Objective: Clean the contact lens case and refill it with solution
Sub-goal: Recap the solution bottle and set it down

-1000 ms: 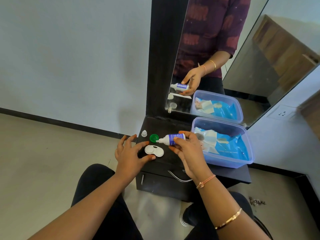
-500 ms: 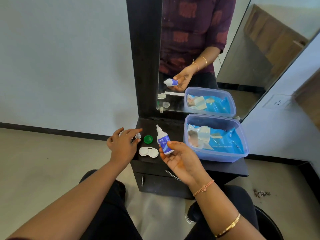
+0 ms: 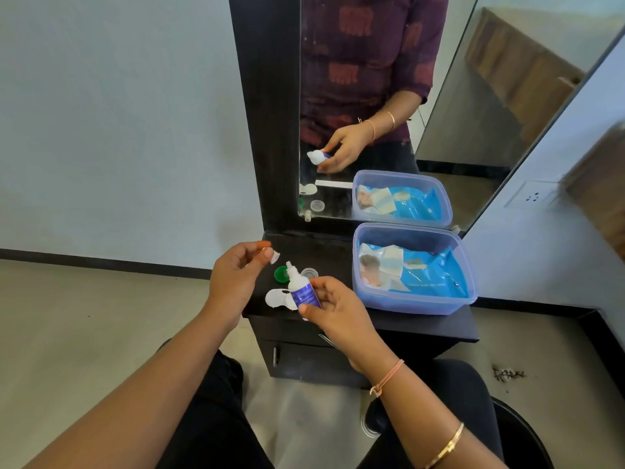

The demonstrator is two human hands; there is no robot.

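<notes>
Head camera looks down at a dark desk [image 3: 422, 324] with a tall mirror [image 3: 473, 113] standing at its back. The right grip [image 3: 334, 309] is wrapped round a small white bottle with a blue label [image 3: 302, 291]. The bottle stands almost straight up and leans a little to the left. Its pointy tip is bare. The left grip [image 3: 236, 275] is held up just left of the bottle. Its thumb and fingers pinch a tiny white cap [image 3: 274, 257]. The cap is near the bottle tip but not touching it.

A white contact lens case [image 3: 276, 297] lies flat on the desk near the front left edge, between the two grips. The bottle hides its right end. A round green lid [image 3: 280, 274] lies on the desk just behind the case. A round clear lid [image 3: 309, 273] lies to the right of the green one, behind the bottle.

A blue see-through plastic box [image 3: 416, 304] sits on the right side of the desk, well apart from the case. A blue packet [image 3: 429, 279] lies inside it.
</notes>
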